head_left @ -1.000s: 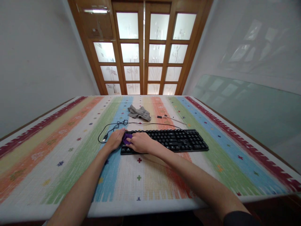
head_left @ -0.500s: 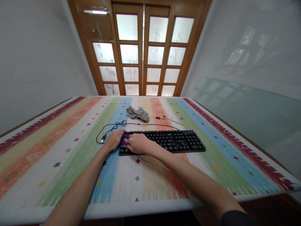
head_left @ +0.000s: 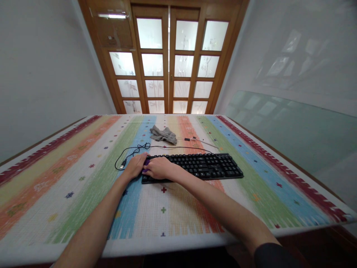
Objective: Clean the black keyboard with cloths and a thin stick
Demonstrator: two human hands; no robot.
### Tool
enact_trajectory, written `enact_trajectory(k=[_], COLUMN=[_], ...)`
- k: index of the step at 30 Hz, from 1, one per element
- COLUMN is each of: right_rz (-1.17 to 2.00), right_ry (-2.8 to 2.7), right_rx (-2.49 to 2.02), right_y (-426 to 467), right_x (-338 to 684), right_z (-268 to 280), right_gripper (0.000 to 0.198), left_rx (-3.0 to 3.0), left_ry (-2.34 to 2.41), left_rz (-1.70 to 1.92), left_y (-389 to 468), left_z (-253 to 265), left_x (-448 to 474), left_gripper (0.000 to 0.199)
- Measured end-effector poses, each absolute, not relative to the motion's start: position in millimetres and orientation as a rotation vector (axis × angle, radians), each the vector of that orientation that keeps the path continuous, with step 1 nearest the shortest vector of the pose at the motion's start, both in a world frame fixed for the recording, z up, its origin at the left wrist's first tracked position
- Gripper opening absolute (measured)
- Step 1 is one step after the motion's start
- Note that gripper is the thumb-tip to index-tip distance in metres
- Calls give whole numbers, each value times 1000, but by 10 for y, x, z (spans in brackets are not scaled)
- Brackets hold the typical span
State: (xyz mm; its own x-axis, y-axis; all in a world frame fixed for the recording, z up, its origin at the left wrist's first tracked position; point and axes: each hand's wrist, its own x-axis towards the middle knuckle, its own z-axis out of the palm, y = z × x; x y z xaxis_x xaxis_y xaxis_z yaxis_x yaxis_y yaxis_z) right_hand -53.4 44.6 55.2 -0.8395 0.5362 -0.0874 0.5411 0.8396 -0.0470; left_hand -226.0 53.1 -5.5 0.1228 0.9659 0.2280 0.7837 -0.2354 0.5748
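Observation:
A black keyboard (head_left: 206, 165) lies flat on the table, its long side across my view. My left hand (head_left: 137, 165) holds the keyboard's left end, fingers over the far corner and edge. Pressed against the keys at that same end, my right hand (head_left: 157, 168) is closed on a soft purple piece (head_left: 146, 162). Most of this piece is hidden by my fingers, and whether it is cloth or gel I cannot tell. Both hands are close together, nearly touching.
Behind the keyboard lies its black cable (head_left: 134, 150), loosely looped, with a USB plug (head_left: 122, 165) at the left. A crumpled grey cloth (head_left: 163, 134) sits farther back. Right of it are a small dark piece (head_left: 189, 139) and a thin stick (head_left: 208, 143). A striped tablecloth (head_left: 92, 201) covers the table.
My right hand has shifted slightly left and up over the keys, covering more of the purple piece. The left hand keeps its hold on the keyboard end.

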Motion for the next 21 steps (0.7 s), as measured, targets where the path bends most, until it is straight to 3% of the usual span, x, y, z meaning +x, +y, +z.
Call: enact_trajectory(k=[21], right_rz=[-173], right_ry=[2926], right_rx=[999], right_y=[507], right_x=[-182], right_z=[691], right_gripper=[41], left_rx=[2052], left_ry=[1705], left_rz=[817], left_y=[488], left_z=[16], left_x=[-2229], left_gripper=[64])
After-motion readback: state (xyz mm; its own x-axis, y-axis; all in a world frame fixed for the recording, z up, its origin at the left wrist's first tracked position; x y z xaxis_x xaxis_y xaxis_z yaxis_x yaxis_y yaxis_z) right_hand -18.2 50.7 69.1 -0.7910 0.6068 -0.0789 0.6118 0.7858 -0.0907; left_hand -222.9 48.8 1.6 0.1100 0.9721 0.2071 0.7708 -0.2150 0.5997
